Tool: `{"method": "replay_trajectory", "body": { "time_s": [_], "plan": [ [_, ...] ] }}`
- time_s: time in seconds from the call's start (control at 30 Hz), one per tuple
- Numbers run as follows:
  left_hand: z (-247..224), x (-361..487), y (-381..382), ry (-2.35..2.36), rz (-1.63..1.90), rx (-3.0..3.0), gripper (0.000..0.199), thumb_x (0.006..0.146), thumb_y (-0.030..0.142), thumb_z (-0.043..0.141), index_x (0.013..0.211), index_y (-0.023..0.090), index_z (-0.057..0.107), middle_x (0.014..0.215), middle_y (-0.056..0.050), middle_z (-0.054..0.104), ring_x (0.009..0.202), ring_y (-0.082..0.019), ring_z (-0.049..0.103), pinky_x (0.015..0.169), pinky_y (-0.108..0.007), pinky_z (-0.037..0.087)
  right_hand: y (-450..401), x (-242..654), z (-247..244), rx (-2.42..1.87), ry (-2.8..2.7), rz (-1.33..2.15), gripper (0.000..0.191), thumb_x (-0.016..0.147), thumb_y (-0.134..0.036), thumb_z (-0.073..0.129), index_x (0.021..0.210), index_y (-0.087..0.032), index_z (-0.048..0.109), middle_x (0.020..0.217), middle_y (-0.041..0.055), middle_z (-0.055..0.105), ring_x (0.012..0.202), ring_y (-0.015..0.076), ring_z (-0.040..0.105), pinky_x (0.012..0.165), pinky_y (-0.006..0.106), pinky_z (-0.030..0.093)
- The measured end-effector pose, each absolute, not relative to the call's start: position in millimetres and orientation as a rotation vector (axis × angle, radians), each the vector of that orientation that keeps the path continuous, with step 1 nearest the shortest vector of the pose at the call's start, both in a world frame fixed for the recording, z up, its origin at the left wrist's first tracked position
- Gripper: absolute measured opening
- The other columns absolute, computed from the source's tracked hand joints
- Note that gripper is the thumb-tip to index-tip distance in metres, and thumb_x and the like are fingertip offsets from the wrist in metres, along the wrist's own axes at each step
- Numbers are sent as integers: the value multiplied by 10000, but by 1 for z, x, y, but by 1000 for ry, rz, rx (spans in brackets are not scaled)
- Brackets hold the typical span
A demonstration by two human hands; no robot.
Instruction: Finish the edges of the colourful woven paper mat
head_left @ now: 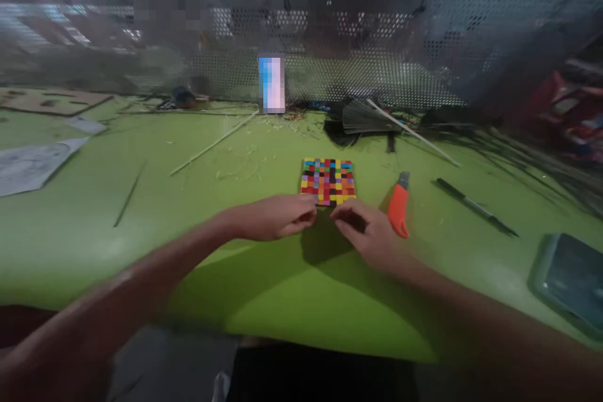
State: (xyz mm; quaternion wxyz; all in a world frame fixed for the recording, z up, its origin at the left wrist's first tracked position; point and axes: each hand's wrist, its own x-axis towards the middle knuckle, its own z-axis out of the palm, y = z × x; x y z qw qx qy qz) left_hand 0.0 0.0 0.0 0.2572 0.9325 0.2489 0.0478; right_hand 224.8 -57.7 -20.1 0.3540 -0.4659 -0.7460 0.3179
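Okay, my left hand [294, 217] curls at the woven mat [328, 179], grip's unclear, right hand [372, 232] loosely open, green table [282, 301], perforated screen [377, 69] behind

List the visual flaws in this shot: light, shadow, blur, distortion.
Head view: the left hand and right hand shade the table beneath them; pale sheen marks its left side; bright light speckles the mesh; the upright rectangle is pixelated; red items at far right look smeared; the weave reads fairly clearly.
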Motion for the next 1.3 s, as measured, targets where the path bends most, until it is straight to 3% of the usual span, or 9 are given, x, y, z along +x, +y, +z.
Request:
{"method": "replay_trajectory", "body": {
  "time_s": [0.13,0.23,0.33,0.53,0.77,0.9,1.07,1.3],
  "plan": [
    [4,4,11,655,213,2254,156,951,305,469,908,169,534,890,-32,565,796,-148,516,726,-262,435,-55,223,-23,-1208,-1917,831,146,851,-93,560,945,-193,610,888,42,663,769,153,609,705,311,523],
    [0,7,14,647,251,2089,182,943,343,495,923,167,538,836,-12,554,751,-138,519,687,-257,431,-52,220,-22,-1164,-1921,857,139,879,-183,582,1017,-192,591,895,47,655,765,162,606,711,330,527],
    [-4,12,18,611,284,2002,184,930,336,509,918,158,554,813,-7,554,719,-130,526,680,-263,444,-46,217,-21,-1152,-1934,837,90,898,-256,574,956,-189,565,848,43,643,727,166,593,685,331,513],
    [-3,26,27,591,307,1866,129,883,266,577,897,138,585,819,-14,576,713,-119,546,703,-277,474,-38,218,-29,-1189,-1962,630,86,890,-200,496,863,-180,575,815,41,632,730,161,553,680,305,450],
    [-3,38,19,578,365,1725,138,875,278,606,873,140,600,827,-20,595,734,-112,559,723,-272,477,-39,228,-26,-1145,-1888,660,94,870,-221,529,817,-187,598,786,21,634,726,149,555,686,284,443],
    [-2,26,19,641,462,1786,172,864,309,630,906,148,587,801,-2,582,684,-98,538,651,-248,440,-33,235,-21,-1169,-1937,640,51,864,-186,557,847,-182,605,811,21,625,718,144,550,689,287,453],
    [-5,5,34,714,533,1855,219,823,325,676,907,147,580,753,13,580,627,-87,509,576,-224,391,-31,233,-28,-1188,-2381,390,36,844,-135,605,827,-164,618,914,82,611,886,213,559,817,375,483],
    [-20,15,32,744,554,2155,114,854,249,608,887,142,628,801,-22,645,726,-130,564,709,-278,451,-34,222,-41,-1364,-2558,109,176,950,-161,438,936,-126,609,1049,178,603,979,280,549,925,480,455]
  ]
}}
